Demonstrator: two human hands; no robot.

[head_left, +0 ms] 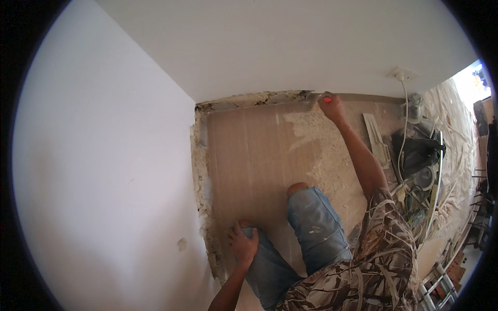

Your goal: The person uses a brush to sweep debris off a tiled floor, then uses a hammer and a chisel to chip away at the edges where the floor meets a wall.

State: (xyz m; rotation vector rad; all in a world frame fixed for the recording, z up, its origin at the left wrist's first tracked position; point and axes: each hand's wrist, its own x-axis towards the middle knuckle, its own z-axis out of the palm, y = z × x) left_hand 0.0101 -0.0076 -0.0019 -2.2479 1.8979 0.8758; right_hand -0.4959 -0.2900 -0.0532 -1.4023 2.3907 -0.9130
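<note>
My right hand [331,108] is closed round a red-handled tool [328,100] at the foot of the far wall, where a rough, broken strip [259,99] runs along the base; the tool's working end is too small to make out clearly. My left hand [244,241] rests with fingers apart on my left knee, over blue jeans [262,264], holding nothing. Pale dust and crumbs [324,140] lie on the tan floor [241,160] below my right hand. A similar broken strip [201,176] follows the base of the left wall.
A white socket with a plug and cord [399,75] is on the far wall. At my right lie a pale flat tool [374,140], a black bag [415,155], cables, rails and crinkled sheeting [451,171]. A metal ladder [436,285] is at the lower right. White walls [104,155] enclose the corner.
</note>
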